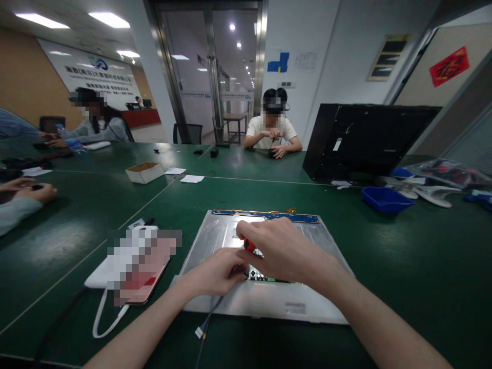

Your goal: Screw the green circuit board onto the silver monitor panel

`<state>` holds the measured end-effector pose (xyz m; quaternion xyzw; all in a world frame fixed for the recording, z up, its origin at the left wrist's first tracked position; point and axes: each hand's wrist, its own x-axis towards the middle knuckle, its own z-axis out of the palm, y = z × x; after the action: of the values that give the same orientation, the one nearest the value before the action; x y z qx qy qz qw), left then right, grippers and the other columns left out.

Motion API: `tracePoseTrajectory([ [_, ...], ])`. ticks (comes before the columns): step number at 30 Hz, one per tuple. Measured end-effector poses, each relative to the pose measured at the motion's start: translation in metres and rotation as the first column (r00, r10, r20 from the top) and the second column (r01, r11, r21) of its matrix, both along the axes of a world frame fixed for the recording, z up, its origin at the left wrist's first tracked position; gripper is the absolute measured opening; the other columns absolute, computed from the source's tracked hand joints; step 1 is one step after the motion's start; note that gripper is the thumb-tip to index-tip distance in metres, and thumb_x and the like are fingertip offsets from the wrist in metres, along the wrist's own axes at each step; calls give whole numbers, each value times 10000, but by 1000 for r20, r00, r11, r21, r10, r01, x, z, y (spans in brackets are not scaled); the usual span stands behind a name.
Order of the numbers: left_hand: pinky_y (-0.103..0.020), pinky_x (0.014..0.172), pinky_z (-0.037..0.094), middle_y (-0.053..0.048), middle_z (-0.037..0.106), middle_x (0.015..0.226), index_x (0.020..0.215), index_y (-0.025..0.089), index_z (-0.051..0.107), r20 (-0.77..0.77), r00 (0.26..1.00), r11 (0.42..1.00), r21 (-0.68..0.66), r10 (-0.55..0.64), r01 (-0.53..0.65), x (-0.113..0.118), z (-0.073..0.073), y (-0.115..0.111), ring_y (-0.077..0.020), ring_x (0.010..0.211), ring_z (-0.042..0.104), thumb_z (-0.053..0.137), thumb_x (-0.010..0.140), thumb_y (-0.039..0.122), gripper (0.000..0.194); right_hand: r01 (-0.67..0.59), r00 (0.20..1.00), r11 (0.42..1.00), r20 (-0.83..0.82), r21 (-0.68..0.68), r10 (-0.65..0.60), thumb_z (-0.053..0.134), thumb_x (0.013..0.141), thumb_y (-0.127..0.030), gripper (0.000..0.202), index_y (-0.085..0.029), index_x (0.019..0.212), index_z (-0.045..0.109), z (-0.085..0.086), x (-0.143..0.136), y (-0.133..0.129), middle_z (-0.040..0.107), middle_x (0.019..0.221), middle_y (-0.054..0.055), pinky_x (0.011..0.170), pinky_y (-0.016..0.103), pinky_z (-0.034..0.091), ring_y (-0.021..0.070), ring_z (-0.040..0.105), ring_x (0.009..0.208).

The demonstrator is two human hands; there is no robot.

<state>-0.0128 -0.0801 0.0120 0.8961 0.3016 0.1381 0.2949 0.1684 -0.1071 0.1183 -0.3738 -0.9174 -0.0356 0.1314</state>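
A flat silver display panel [261, 301] lies on the green table in front of me, with a blue circuit strip [298, 217] along its far edge. My right hand [286, 251] is closed around a screwdriver [249, 245] with a red and black handle, held over the panel's middle. Just below it, my left hand [215, 269] has its fingers pinched together by a small green circuit board [257, 274]; what they grip is hidden. From under that hand a dark cable [209, 310] runs off the panel's near edge, ending partly in a white connector [199, 332].
Left of the panel lie a white power bank [98, 274] and a pink phone [144, 292], joined by a white cable [100, 320]. Farther off stand an open box [144, 174], a blue tray [386, 200] and a black monitor [369, 141]. Other people sit around the table.
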Motion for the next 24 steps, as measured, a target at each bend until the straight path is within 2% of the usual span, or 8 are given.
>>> tracePoseTrajectory([
  [12,-266,628,429,-27,638,793,814,147,614,0,1000,1000,17,1,-1,1,4,-1,-159,691,563,558,768,125,76,27,1000,999,9,20,-27,499,860,-349,169,-185,896,505,0,-1,0,641,717,5,478,272,160,125,517,569],
  [19,-269,656,430,-33,628,830,846,150,620,-9,1000,999,41,-21,21,-1,-1,0,-165,727,557,554,759,107,117,38,999,999,-9,28,-38,497,857,-310,130,-188,903,501,5,3,-1,652,739,2,487,274,160,125,527,580],
  [24,-253,615,412,-20,606,808,865,156,600,10,1000,999,50,-2,2,-1,1,-1,-149,679,530,566,744,117,131,50,999,999,-18,11,-50,510,857,-317,138,-190,911,503,8,5,-1,644,723,-2,487,268,171,123,525,576],
])
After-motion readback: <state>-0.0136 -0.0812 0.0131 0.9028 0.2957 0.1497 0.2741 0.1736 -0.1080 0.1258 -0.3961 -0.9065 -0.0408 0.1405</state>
